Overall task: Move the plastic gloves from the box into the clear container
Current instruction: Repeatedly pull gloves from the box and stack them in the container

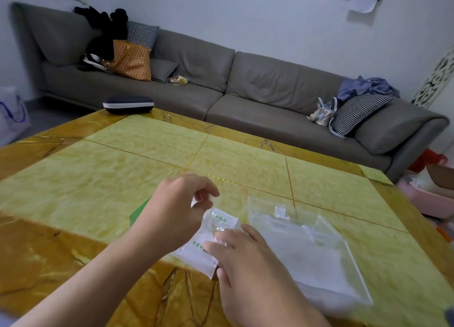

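I saw the white, green-printed box [208, 238] lying on the yellow table [122, 159], just left of the clear container [309, 248]. My left hand [177, 208] pinched a thin plastic glove [196, 200] above the box's far end. My right hand [248, 265] rested on the box's near end, fingers loosely curved over it. Behind the container stood a grey sofa [221, 80].

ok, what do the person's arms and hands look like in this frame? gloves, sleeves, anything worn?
Both are bare. The left hand and right hand wear no gloves, and no rings, watch or bands show. Both forearms are uncovered as far as the frame edge, with no sleeve in view. Motion blur softens the fingers, so fine detail such as nails cannot be made out.
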Demonstrator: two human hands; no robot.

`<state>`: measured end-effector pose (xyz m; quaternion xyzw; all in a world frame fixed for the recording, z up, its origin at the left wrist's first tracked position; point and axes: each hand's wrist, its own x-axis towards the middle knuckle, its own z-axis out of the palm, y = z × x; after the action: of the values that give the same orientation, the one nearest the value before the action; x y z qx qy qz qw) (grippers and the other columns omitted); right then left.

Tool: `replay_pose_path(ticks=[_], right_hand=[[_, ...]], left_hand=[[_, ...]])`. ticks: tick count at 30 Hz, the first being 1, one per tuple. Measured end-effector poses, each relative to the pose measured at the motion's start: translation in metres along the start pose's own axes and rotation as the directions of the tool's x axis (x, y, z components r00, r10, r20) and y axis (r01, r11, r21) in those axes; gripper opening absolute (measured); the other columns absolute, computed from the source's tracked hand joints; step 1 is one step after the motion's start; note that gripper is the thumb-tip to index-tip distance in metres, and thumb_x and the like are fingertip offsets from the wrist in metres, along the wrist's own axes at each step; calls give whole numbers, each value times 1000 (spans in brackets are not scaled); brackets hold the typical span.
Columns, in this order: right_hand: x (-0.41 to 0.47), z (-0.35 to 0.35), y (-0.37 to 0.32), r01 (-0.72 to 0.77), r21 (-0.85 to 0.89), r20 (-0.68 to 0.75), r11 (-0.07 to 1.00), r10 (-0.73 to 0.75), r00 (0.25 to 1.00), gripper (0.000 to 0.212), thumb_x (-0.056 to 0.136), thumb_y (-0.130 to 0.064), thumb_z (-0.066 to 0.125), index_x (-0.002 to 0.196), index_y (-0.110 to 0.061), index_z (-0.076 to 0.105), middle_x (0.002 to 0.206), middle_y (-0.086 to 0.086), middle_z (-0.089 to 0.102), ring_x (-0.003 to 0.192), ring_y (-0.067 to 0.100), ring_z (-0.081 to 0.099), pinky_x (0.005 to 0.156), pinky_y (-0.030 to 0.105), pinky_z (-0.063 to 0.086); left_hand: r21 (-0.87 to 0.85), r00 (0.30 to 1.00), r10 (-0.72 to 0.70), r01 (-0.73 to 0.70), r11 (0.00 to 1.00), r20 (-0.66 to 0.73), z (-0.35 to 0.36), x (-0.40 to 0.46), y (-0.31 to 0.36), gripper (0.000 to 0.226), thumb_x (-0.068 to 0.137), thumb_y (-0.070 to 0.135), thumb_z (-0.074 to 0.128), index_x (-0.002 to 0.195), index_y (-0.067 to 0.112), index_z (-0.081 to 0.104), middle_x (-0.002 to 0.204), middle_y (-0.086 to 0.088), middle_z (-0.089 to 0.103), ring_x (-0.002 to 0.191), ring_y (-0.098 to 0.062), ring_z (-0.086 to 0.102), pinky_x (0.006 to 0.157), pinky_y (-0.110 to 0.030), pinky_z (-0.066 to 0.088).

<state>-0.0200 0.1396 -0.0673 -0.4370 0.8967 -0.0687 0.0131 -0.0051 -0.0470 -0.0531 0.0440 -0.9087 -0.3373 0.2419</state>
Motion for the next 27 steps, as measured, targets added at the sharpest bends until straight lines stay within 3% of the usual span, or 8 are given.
replay_pose_path(ticks=[4,7,12,15,17,19,23,27], right_hand=[[1,3,2,8,12,7,1000,-8,1000,58,97,-13,45,152,-33,43,156,-3,37,149,15,25,110,16,-26],[3,11,6,-26,32,38,999,25,999,57,93,-11,38,146,-32,45,155,-5,35,153,21,19,122,23,-9],[0,2,4,-40,126,6,991,39,999,42,103,-17,40,142,-29,51,157,-12,29,146,11,14,111,8,-3],[-5,-12,6,-120,342,-167,932,187,968,34,97,-17,43,119,-31,65,137,-24,49,130,0,45,108,19,42],[-7,-17,14,-107,517,-328,849,312,892,30,86,-8,49,96,-29,68,112,-21,64,110,1,60,90,28,52],[-9,-20,21,-92,645,-355,759,404,843,30,84,-8,57,100,-31,70,109,-18,70,110,3,64,92,24,52],[-13,-28,26,-18,887,-213,461,444,870,56,80,-45,72,133,-39,56,133,-20,64,127,1,59,107,34,48],[-12,-38,29,-76,980,-44,186,570,821,86,64,-61,85,141,-48,48,135,-21,63,125,-2,60,99,25,47]], left_hand=[[-80,989,117,-125,989,-89,-5,1,12,25,93,6,73,99,30,76,93,16,69,95,-3,64,82,-10,47],[-330,974,-1,-76,941,-228,-15,4,21,21,95,9,70,101,29,75,93,9,73,91,-10,71,79,-18,56],[-795,948,-286,63,603,-142,-26,10,28,18,96,10,68,111,17,75,93,-6,77,88,-22,75,79,-31,61],[-927,933,-360,120,355,-17,-24,12,29,20,96,7,66,113,12,75,99,-10,75,93,-25,73,76,-27,59],[-958,924,-380,137,252,33,-24,12,30,22,96,5,63,115,9,74,100,-10,75,96,-26,74,76,-28,60],[-975,917,-394,144,168,67,-21,12,32,24,97,3,61,118,7,72,101,-10,76,97,-27,75,74,-29,61],[-979,899,-406,199,51,162,-13,10,38,28,97,-1,58,120,6,71,104,-13,77,95,-26,76,72,-30,62],[-963,901,-361,267,27,239,-2,9,41,30,94,-3,58,121,4,70,116,-21,74,95,-28,74,75,-34,64]])
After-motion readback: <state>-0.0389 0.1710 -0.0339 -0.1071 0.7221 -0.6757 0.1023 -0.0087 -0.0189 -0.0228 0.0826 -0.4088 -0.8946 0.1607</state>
